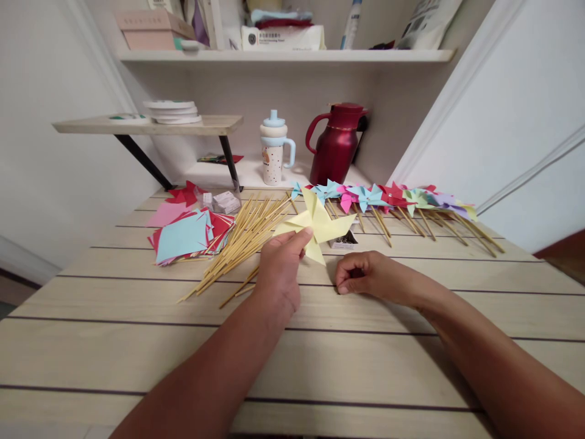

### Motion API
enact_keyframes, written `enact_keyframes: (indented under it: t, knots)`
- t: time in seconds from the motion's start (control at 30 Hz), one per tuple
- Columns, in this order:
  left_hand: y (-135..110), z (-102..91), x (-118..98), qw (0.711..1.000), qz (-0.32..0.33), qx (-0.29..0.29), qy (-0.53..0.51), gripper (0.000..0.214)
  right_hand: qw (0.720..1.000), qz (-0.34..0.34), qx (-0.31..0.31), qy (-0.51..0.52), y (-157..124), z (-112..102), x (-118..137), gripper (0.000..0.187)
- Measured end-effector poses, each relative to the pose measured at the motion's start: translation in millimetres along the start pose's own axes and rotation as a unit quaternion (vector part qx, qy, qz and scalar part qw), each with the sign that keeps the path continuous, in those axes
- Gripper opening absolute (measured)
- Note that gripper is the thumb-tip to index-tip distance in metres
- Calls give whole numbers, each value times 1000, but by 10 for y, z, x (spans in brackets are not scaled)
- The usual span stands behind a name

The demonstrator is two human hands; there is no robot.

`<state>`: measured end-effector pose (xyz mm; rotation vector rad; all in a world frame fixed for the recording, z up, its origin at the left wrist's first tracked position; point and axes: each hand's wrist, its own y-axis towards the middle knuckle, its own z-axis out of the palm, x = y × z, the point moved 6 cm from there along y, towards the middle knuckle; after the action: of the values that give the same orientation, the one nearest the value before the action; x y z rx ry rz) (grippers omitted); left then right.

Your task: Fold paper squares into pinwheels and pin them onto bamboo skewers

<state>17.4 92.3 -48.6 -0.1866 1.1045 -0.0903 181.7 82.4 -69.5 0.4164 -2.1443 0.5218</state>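
Yellow pinwheel (320,224) is held just above the bench (137,341), a little past the middle and toward 12 o'clock from the person. It faces the camera almost flat. Its four pointed blades spread like a cross: one tip at about 11 o'clock, one at 3, one at 6 and one at 9. The widest span runs from 9 to 3 o'clock, with the right-hand blade reaching furthest.

The left hand (278,268) pinches the paper at its lower left, thumb on top near the centre. The right hand (365,277) rests on the bench at 4 o'clock from the pinwheel, just apart from it, fingers curled into a loose fist; whether anything is inside it cannot be told.

A fan of wooden sticks (242,238) lies at 9 o'clock, touching a stack of coloured paper squares (185,238) further left. A row of finished pinwheels (393,198) lies at 2 o'clock, with a small box (343,242) just under the yellow blade.
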Motion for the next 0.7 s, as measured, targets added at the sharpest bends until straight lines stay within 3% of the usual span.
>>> enact_keyframes:
  t: [0.4, 0.7]
  knots:
    - [-1, 16, 11, 1000, 2, 17, -7, 19, 999, 2, -42, -26, 17, -20, 7, 6]
    - [14, 27, 36, 1000, -8, 26, -6, 20, 998, -10, -40, -43, 21, -21, 11, 11]
